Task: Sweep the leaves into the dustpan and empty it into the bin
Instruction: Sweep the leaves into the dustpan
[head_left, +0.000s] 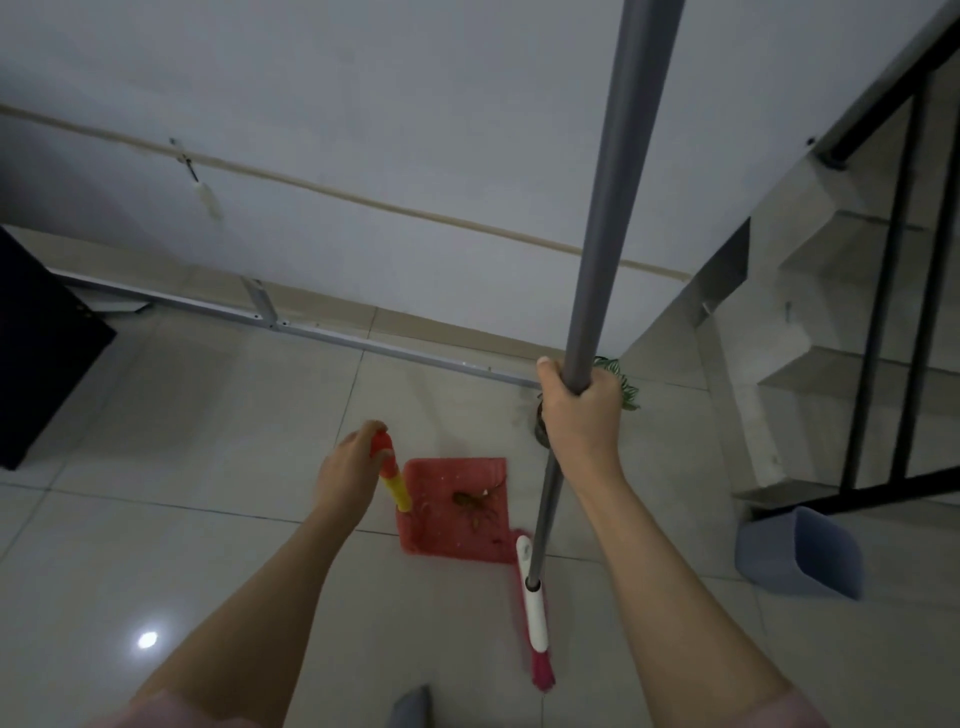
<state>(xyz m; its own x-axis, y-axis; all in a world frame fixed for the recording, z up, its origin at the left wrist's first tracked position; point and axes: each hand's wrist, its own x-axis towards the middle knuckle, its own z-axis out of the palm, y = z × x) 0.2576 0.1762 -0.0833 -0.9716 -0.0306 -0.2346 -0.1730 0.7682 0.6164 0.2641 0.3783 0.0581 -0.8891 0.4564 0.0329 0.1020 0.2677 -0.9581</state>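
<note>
The right hand (579, 415) has a closed grip around the grey broom handle (605, 234); the left hand (349, 462) grips the top of the dustpan handle (393, 480). The red dustpan (457, 512) sits on the pale tiled floor (182, 467) – brown leaves (474, 506) inside, broom head (535, 613) touching its corner – with the blue-grey bin (802, 553) lying tilted to the right near the stairs (810, 312)

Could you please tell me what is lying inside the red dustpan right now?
A brown dried leaf lies inside the dustpan, with a few small scraps near it. The yellow handle covers a strip of its left side.
</note>
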